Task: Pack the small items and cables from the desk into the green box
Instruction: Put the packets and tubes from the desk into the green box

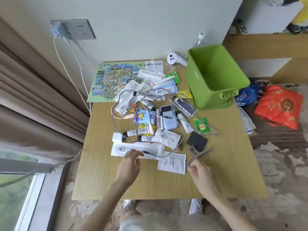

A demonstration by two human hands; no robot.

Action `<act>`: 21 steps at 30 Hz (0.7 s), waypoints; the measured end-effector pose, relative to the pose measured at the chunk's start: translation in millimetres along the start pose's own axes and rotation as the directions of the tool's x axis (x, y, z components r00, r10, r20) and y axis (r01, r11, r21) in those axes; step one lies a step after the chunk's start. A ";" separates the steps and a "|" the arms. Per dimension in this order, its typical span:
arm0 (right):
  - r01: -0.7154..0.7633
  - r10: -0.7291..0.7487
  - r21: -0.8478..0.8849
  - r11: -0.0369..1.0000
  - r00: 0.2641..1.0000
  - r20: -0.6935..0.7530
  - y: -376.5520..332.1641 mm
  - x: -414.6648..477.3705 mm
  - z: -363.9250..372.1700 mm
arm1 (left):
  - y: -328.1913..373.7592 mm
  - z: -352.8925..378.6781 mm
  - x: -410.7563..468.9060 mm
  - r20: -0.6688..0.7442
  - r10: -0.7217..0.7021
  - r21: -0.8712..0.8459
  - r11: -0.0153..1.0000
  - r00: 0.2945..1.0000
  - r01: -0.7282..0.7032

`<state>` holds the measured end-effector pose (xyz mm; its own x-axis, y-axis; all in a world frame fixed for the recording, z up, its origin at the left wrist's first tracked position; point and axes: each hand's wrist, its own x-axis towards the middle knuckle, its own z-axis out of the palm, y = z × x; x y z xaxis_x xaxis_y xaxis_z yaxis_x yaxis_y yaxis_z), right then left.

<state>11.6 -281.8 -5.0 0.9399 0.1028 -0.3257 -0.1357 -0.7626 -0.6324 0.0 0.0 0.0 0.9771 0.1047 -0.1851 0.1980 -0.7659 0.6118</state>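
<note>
The green box point(215, 75) stands open and empty at the desk's far right corner. Spread over the middle of the desk are small items: white tubes and sachets point(160, 139), a grey cable point(120, 100) looping through them, a light blue case point(168, 119) and a black square pouch point(196, 141). My right hand point(200, 174) holds a brownish hair claw clip point(197, 155) just above the desk's near right part. My left hand point(130, 162) reaches over a long white packet point(133, 150), fingertips at the cable's dark plug point(145, 152); whether they grip it is unclear.
A colourful map sheet point(113, 79) lies at the desk's far left. A white handheld device point(175, 58) and a bottle point(200, 39) stand behind the box. White cables point(66, 64) hang from the wall socket. Red and blue bags point(280, 105) lie on the floor to the right.
</note>
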 end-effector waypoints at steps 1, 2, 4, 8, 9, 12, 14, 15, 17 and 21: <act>0.103 -0.102 0.004 0.995 0.994 -0.025 0.8 8.3 6.0 | -0.8 0.5 7.1 -0.025 0.046 0.049 0.998 0.999 -0.044; 0.182 -0.183 -0.045 0.982 0.983 -0.033 -5.0 13.3 7.2 | 1.0 -0.8 10.8 -0.030 0.077 0.107 0.992 0.997 -0.073; 0.278 -0.286 -0.219 0.935 0.958 -0.004 -18.6 25.3 12.2 | -2.3 -3.5 20.8 -0.026 0.106 0.213 0.972 0.994 -0.099; 0.415 -0.456 -0.434 0.799 0.890 0.010 -31.9 27.4 24.6 | -20.8 1.6 20.8 0.062 0.081 0.365 0.926 0.995 -0.098; 0.448 -0.487 -0.464 0.764 0.872 0.041 -35.4 28.7 28.3 | -25.2 2.1 21.3 0.079 0.074 0.383 0.918 0.994 -0.099; 0.485 -0.464 -0.511 0.710 0.868 0.178 -42.8 31.9 40.0 | -36.8 3.2 20.1 0.146 0.051 0.418 0.902 0.988 -0.109; 0.473 -0.425 -0.526 0.707 0.878 0.219 -45.7 33.5 46.1 | -43.7 4.4 15.8 0.181 0.050 0.444 0.887 0.982 -0.127; 0.466 -0.414 -0.526 0.711 0.883 0.222 -46.6 34.2 48.5 | -46.3 5.0 12.6 0.188 0.048 0.451 0.883 0.981 -0.129; 0.459 -0.401 -0.520 0.720 0.887 0.228 -47.4 35.2 52.2 | -50.8 5.6 5.6 0.166 0.051 0.445 0.887 0.985 -0.121; 0.485 -0.397 -0.515 0.707 0.874 0.279 -47.1 31.6 58.2 | -56.5 3.2 -9.1 0.103 0.047 0.484 0.870 0.994 -0.092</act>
<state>29.4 -205.4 -26.4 0.7885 0.5708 -0.2292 0.5214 -0.8179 -0.2432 -20.3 40.3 -35.3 0.9722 0.0025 -0.2342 0.0451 -0.9833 0.1766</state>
